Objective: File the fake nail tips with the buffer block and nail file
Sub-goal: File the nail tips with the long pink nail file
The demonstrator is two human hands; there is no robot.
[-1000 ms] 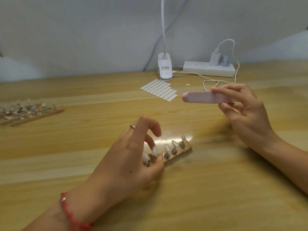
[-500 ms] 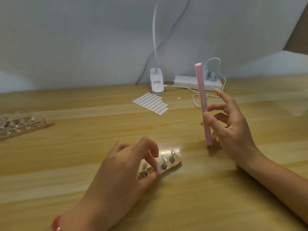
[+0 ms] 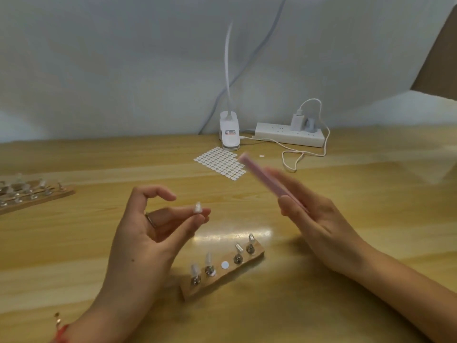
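Pink nail file (image 3: pixel 268 180), white power strip (image 3: pixel 289 137)

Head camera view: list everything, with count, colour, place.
Tan wooden holder strip: one, front centre.
Clear fake nail tips on metal stands: four, on strip.
Loose clear nail tip: one, held above strip.
Long pink buffer block: one, blurred, mid-air right.
Other wooden holder strips: count unclear, far left.
White oval-sticker sheet: one, centre back.
White clip lamp: one, back edge.
White power strip: one, beside lamp.
Left hand: pinches loose tip.
Right hand: holds block.
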